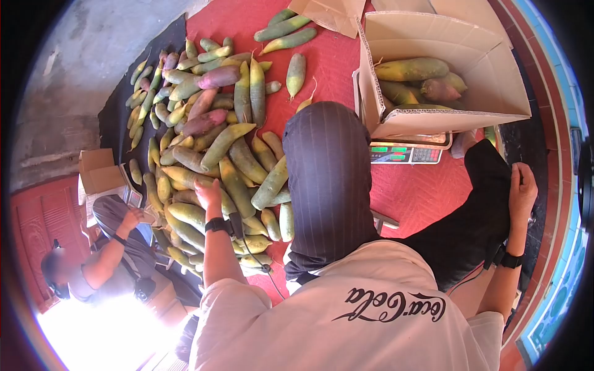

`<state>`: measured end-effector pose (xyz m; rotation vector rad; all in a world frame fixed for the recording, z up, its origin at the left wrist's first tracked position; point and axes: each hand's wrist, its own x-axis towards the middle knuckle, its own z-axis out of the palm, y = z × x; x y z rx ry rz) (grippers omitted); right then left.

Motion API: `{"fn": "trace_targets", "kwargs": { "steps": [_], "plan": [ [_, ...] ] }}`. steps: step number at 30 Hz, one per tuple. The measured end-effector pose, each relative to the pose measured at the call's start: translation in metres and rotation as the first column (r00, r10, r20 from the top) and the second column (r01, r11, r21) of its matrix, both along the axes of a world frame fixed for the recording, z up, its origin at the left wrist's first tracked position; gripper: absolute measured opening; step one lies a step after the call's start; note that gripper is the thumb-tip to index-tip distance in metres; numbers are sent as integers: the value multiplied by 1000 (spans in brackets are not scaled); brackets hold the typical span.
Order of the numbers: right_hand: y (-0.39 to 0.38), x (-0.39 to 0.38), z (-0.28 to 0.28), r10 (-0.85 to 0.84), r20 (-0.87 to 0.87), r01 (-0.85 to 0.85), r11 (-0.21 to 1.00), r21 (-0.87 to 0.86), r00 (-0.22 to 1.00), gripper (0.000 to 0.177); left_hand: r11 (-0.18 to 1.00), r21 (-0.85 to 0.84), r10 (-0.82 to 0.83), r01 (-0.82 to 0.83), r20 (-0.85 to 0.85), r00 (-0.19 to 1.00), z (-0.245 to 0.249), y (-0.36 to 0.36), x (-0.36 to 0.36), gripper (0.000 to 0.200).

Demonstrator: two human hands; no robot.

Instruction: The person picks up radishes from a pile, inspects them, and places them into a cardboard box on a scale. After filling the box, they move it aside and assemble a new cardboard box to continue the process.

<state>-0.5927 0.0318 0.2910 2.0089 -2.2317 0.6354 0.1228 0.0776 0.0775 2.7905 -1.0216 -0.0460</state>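
Observation:
My left hand (209, 194) reaches into a large heap of green radishes (234, 184), its fingers apart right at the radishes under it. Long green-and-yellow radishes lie all around that hand, with a few purple-pink ones (205, 122) farther up the heap. Out to the right, my right hand (524, 183) rests by my bent knee in dark trousers, fingers curled in and nothing visible in them. An open cardboard box (427, 120) holding several radishes (413, 69) stands on a digital scale (405, 154) with lit green displays.
The floor is covered by a red mat (427, 191). A few loose radishes (288, 34) lie near a cardboard flap (331, 13). At the lower left another person (105, 266) sits beside a small cardboard box (102, 172). A cable (253, 255) runs from my left wrist.

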Motion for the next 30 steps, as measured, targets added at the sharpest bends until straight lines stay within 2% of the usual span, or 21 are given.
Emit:
{"fn": "trace_targets", "kwargs": {
  "steps": [2,5,9,11,12,13,15,17,19,21,22,24,27,30],
  "plan": [
    [0,0,1,3,3,-3,1000,1,1000,10,988,145,57,-44,-85,995,-7,4,3,81],
    [0,4,4,-2,11,2,1000,13,1000,10,975,187,142,-116,-131,981,-7,5,5,78],
    [0,6,3,7,37,-6,1000,-7,999,9,980,163,147,-115,-204,968,2,5,6,72],
    [-2,8,3,24,22,-23,999,-38,999,9,994,77,94,-84,-141,985,10,10,-7,67],
    [-2,9,3,48,5,-47,997,-58,999,8,999,-32,10,-13,-103,995,12,14,-8,68],
    [-2,9,4,39,3,-39,997,-67,999,8,985,-161,-59,60,13,998,10,17,-8,66],
    [-4,11,6,87,21,-85,994,-63,996,8,940,-341,-115,31,-229,967,70,1,-37,61],
    [-4,17,10,71,42,-69,996,-52,997,7,820,-572,-195,2,-276,941,81,-12,-27,45],
    [-4,21,13,61,79,-55,996,-69,995,6,722,-685,-316,-93,-446,837,146,-35,-62,34],
    [-2,18,10,61,84,-52,994,-100,995,6,618,-766,-387,-177,-492,779,207,-57,-103,30],
    [-1,20,10,59,82,-51,994,-96,995,7,527,-823,-527,-214,-513,677,225,-66,-111,30],
    [1,17,9,51,86,-44,995,-90,995,9,366,-886,-754,-286,-462,466,252,-85,-126,27],
    [4,14,9,32,106,-20,993,-113,994,9,296,-923,-884,-246,-362,295,290,-112,-165,32],
    [7,11,10,50,104,-35,989,-141,993,8,262,-936,-942,-236,-301,148,320,-137,-219,35]
  ]
}}
